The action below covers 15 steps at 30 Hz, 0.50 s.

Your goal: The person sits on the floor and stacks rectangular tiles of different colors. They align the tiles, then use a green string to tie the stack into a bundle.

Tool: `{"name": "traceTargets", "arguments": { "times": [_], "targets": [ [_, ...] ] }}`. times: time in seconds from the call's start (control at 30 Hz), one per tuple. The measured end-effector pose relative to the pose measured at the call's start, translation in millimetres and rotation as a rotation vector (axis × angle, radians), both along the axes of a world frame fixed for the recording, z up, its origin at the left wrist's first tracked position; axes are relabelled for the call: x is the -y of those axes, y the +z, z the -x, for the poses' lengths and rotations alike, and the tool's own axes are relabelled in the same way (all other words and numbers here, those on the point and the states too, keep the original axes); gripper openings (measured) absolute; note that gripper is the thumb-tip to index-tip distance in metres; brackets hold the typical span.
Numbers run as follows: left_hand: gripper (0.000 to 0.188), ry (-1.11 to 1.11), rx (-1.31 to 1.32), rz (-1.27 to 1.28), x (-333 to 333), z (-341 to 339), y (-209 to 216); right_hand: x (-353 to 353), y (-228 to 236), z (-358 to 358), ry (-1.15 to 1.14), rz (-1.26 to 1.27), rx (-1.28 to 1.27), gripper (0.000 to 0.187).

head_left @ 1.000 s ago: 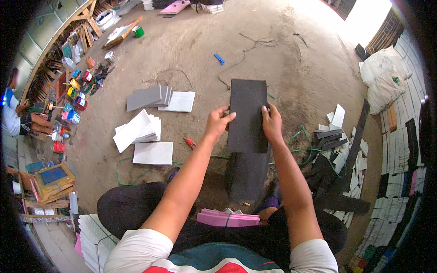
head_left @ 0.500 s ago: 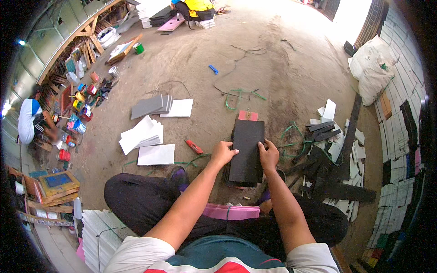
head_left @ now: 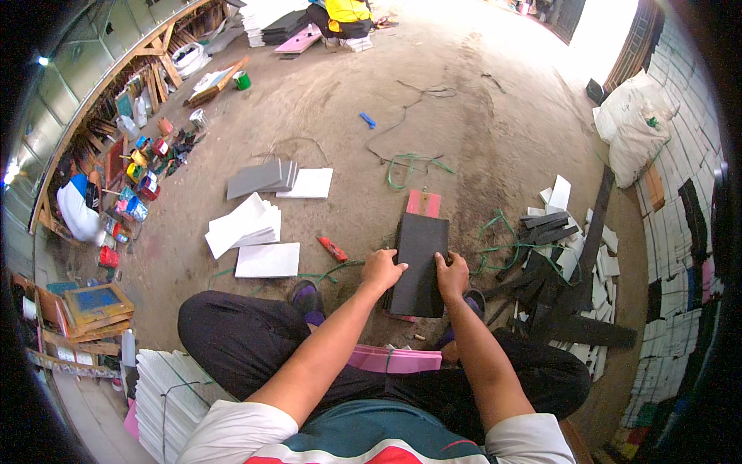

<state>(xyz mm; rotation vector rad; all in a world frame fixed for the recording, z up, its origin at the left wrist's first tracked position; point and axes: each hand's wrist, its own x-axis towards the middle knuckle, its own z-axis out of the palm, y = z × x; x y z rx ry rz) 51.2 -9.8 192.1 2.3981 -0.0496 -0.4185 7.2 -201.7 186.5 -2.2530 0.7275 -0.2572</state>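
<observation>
A stack of black rectangular foam sheets (head_left: 420, 267) lies between my feet, its long side pointing away from me. My left hand (head_left: 382, 271) grips its left edge, thumb on top. On the right edge, my right hand (head_left: 452, 274) holds it the same way. A pink board (head_left: 423, 204) with a small metal piece on it sticks out past the far end. Nearer to me, a tied bundle of pink sheets (head_left: 394, 360) rests against my legs. Left of the stack, a red cutter knife (head_left: 332, 248) lies on the floor.
White sheets (head_left: 267, 261) and grey sheets (head_left: 255, 179) lie to the left. Black and white offcuts (head_left: 553, 224) with green cord heap up on the right. A blue object (head_left: 367, 120) lies ahead. Another person (head_left: 79, 207) crouches by paint cans at far left; one in yellow (head_left: 348, 11) sits farther off.
The black stack's far end has come slightly nearer and its sheets look more evenly lined up. More of the pink board shows. Both hands have moved slightly toward me.
</observation>
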Motion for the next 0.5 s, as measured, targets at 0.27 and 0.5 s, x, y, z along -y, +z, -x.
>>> {"name": "traceTargets", "arguments": {
  "times": [0.27,0.5],
  "targets": [
    [0.061,0.116,0.152,0.039,11,11,-12,1,0,-5,0.003,0.004,-0.035,0.050],
    [0.049,0.289,-0.187,0.562,-8,1,-36,8,-59,-26,-0.112,-0.349,0.162,0.038]
  ]
}}
